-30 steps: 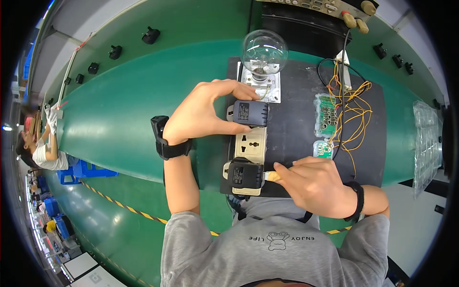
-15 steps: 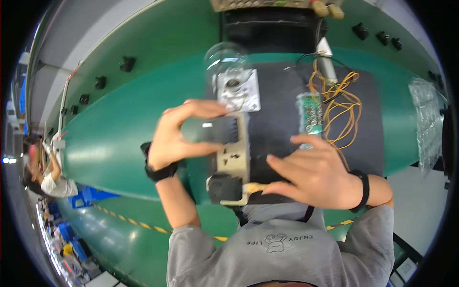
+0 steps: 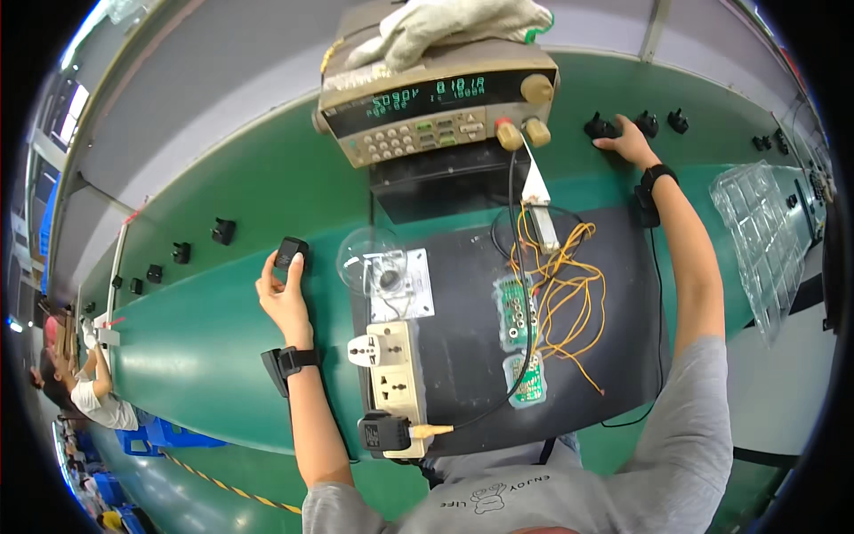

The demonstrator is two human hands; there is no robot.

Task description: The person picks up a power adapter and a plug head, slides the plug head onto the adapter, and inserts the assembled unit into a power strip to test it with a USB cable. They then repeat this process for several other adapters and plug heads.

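Note:
My left hand pinches a black power adapter over the green work surface, left of the dark mat. At the far right, my right hand has its thumb and finger around another black plug adapter. A beige socket strip lies on the mat's left edge, with a white travel plug at its far end. A black adapter sits at its near end, joined to a yellow connector on a black cable.
A bench meter with a glove on top stands at the back. Green circuit boards and yellow wires lie on the mat. More adapters line the back; a clear plastic tray is at right.
My left hand has gone from over the socket strip to the left, holding the adapter. My right hand has left the yellow connector and reached to the far-right adapter. The view has shifted.

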